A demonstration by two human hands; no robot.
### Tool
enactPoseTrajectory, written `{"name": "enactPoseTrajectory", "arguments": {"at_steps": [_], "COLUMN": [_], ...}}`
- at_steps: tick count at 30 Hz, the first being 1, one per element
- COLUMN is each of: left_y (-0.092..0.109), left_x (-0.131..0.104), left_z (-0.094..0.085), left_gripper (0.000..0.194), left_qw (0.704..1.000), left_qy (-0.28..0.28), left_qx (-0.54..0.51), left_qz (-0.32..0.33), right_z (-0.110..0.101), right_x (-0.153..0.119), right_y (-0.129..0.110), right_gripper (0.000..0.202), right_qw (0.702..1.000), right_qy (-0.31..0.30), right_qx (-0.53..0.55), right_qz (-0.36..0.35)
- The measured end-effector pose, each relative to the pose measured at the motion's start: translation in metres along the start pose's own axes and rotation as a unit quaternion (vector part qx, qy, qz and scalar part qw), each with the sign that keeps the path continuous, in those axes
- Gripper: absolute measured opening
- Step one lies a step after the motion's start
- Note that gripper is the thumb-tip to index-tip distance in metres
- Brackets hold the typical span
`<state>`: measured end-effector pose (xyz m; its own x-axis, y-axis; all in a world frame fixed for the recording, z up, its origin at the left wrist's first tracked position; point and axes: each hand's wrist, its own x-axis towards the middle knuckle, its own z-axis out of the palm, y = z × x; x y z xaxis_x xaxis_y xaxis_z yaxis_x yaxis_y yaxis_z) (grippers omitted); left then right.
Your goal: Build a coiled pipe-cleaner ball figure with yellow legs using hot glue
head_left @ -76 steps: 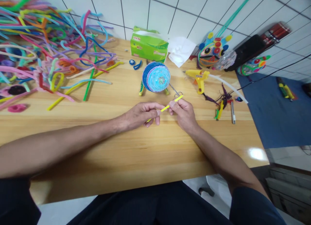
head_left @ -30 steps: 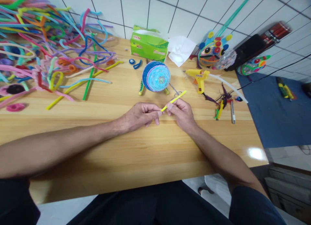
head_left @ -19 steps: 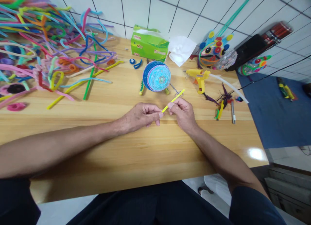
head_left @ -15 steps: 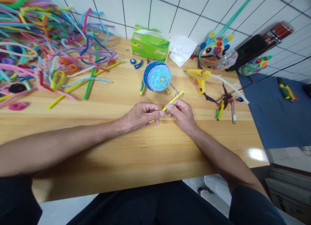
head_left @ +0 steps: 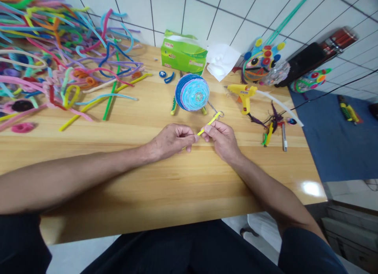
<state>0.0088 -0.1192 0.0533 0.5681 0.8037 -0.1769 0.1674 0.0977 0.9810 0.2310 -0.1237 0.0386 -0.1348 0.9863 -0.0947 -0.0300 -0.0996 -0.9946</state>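
Observation:
A short yellow pipe cleaner (head_left: pixel 210 123) slants up to the right between my two hands. My left hand (head_left: pixel 174 140) pinches its lower part between thumb and fingers, and the lower end is mostly hidden there. My right hand (head_left: pixel 222 139) grips it a little higher, with the upper tip sticking out past the thumb. Just beyond my hands sits a round coiled piece (head_left: pixel 193 92) in light blue, purple and dark blue, on green and yellow feet. Scissors (head_left: pixel 217 114) lie partly under this coil, their handle loops close to the pipe cleaner's tip.
Many coloured pipe cleaners (head_left: pixel 59 65) heap up at the left. A green tissue pack (head_left: pixel 183 55) and white tissue (head_left: pixel 222 62) stand by the tiled wall. On the right lie a yellow glue gun (head_left: pixel 242 94), a utility knife (head_left: pixel 284 137), decorated crafts (head_left: pixel 261 63) and a dark flask (head_left: pixel 310 59).
The yellow pipe cleaner's upper tip has come slightly down and left, and less of its lower end shows below my left hand. Both hands keep their pinch. The whole view has shifted slightly.

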Motion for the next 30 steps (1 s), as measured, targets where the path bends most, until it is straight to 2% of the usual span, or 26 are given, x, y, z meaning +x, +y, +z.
{"name": "enactPoseTrajectory", "arguments": {"at_steps": [8,14,20,26,30], "left_y": [-0.0043,-0.0058,-0.0044,-0.0027,-0.0009], "left_x": [-0.0017,-0.0012,-0.0008,0.0,0.0021], "left_z": [0.001,0.002,0.0018,0.0005,-0.0005], "left_gripper": [0.042,0.043,0.034,0.033,0.036], "left_qw": [1.0,0.999,1.0,0.999,0.998], "left_qy": [0.01,0.011,-0.004,-0.011,-0.019], "left_qx": [0.012,0.022,-0.013,-0.027,-0.061], "left_qz": [0.009,0.032,0.021,0.024,0.018], "right_z": [0.0017,0.0018,-0.0003,0.0013,0.0013], "right_x": [0.0007,0.0004,0.0014,-0.0014,-0.0014], "right_y": [-0.004,-0.0042,-0.0037,-0.0059,-0.0054], "right_gripper": [0.044,0.045,0.048,0.05,0.049], "right_qw": [0.999,1.0,0.999,0.999,0.999], "right_qy": [-0.011,-0.022,0.029,-0.012,-0.002], "right_qx": [0.03,-0.003,-0.005,-0.027,-0.041], "right_qz": [0.039,0.012,-0.022,-0.029,-0.029]}}
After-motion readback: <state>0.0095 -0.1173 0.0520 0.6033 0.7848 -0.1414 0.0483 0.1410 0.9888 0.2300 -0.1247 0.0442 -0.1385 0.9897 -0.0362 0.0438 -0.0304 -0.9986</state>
